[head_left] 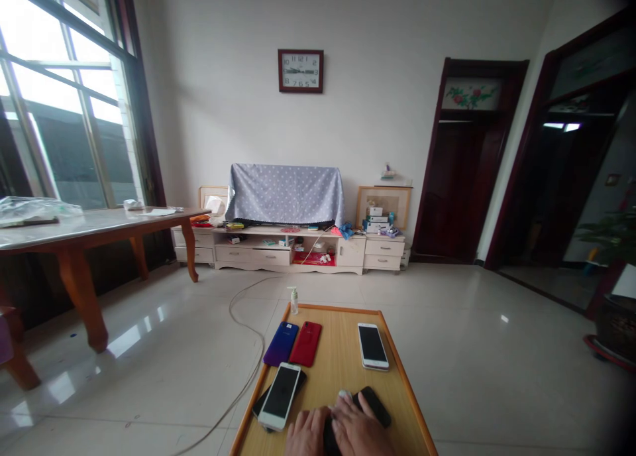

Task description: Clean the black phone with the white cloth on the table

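At the near end of the small wooden table, my left hand (307,433) has its fingers curled at the edge of a black phone (328,439), mostly hidden between my hands. My right hand (358,428) bends over that phone, with a small white wipe (344,394) showing at its fingertips. Close to the right hand lies another black phone (378,406), partly covered by it. On the left, a white phone (281,396) rests across a dark phone (258,403). Beyond them are a blue phone (281,343) and a red phone (305,343). A white phone (372,345) lies at the right.
A small pump bottle (294,301) stands at the far left corner of the wooden table (338,340). A cable (238,396) runs over the tiled floor on the left. Farther back are a low cabinet (238,255) and a large table (99,227).
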A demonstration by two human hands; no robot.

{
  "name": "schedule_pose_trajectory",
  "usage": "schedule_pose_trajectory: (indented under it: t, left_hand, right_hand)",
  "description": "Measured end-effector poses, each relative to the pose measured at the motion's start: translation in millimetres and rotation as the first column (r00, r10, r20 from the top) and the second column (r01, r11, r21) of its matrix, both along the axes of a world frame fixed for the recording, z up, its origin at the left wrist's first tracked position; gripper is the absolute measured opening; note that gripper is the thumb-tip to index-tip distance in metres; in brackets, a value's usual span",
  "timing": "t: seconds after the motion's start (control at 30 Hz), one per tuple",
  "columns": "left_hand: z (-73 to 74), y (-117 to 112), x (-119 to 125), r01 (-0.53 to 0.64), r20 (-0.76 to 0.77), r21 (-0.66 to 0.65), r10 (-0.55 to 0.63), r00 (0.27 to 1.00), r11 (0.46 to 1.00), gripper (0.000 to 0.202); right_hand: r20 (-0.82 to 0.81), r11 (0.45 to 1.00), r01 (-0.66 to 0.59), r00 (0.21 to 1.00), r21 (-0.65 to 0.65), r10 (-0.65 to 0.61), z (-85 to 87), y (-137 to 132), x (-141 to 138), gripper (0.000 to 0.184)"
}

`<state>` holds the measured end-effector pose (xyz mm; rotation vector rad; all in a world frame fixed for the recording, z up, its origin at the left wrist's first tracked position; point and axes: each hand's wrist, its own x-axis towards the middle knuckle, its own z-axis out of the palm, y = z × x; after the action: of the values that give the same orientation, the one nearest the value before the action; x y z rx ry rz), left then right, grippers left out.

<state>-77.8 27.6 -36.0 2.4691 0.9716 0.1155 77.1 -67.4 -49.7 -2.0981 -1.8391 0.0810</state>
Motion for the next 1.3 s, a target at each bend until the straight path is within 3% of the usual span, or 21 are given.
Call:
schedule_pose_trajectory:
  t: [0.13,0.2,0.3,0.37,0.43,0.53,0.6,0.67,0.73,0.83,0.97,1.07,1.23,1.3]
  left_hand:
    - [3.9,-1,-2,0.007,0.011,-0.004,-0.007,1.0,1.0,0.049]
    - [4.7,-2,-3,0.0,0.014,-0.015,0.0,1.0,1.0,0.046]
    - [7.2,-3,-4,0.002,0.034,-0.016,-0.001,0.999,1.0,0.046]
    - [11.4,-6,-6,0.016,0.06,-0.005,-0.016,0.998,1.0,0.054]
    - [17.3,-10,-7,0.026,0.079,0.004,-0.026,0.997,1.0,0.066]
    - [24.6,-14,-9,0.02,0.082,0.005,-0.021,0.996,1.0,0.072]
    - [25.5,-16,-10,0.016,0.085,0.003,-0.016,0.996,1.0,0.071]
    - [22.9,-16,-10,0.011,0.108,0.014,-0.012,0.994,1.0,0.068]
    - [19.0,-16,-10,0.001,0.139,0.036,-0.006,0.99,0.999,0.061]
    - [15.8,-16,-10,-0.009,0.165,0.054,0.0,0.986,0.998,0.054]
    - [19.4,-20,-10,-0.004,0.16,0.045,-0.003,0.987,0.999,0.065]
    - [22.3,-22,-10,-0.009,0.152,0.039,0.003,0.988,0.999,0.068]
    - [23.8,-21,-9,-0.004,0.15,0.05,-0.003,0.989,0.999,0.058]
    - [24.2,-21,-9,-0.003,0.144,0.049,-0.004,0.99,0.999,0.058]
  right_hand:
    - [0.051,0.963,0.271,0.961,-0.004,-0.27,10.6,0,2,0.05]
    - [0.023,0.974,0.224,0.975,-0.028,-0.223,8.2,2,-5,0.05]
    - [-0.056,0.999,0.014,0.998,-0.031,-0.016,1.5,2,-16,0.046]
    - [-0.065,1.0,0.005,0.998,-0.012,-0.005,2.7,0,-15,0.046]
    - [-0.025,0.991,0.134,0.991,0.003,-0.134,8.9,-4,-6,0.049]
    - [0.056,0.934,0.357,0.932,0.012,-0.357,16.4,-9,9,0.052]
    - [0.081,0.918,0.397,0.915,0.009,-0.396,13.3,-12,9,0.053]
    - [0.08,0.946,0.324,0.943,0.003,-0.323,3.9,-14,1,0.053]
    - [0.058,0.986,0.169,0.984,0.003,-0.168,-5.7,-19,-9,0.05]
    - [0.011,1.0,0.019,1.0,-0.002,-0.019,-5.8,-28,-12,0.046]
    - [0.026,0.975,0.222,0.975,-0.007,-0.222,16.5,-35,3,0.05]
    - [0.041,0.942,0.334,0.942,-0.003,-0.334,18.9,-34,5,0.053]
    - [-0.018,0.99,0.14,0.99,0.004,-0.14,-12.2,-38,-11,0.048]
    - [-0.024,0.994,0.107,0.994,0.01,-0.107,-15.5,-44,-9,0.045]
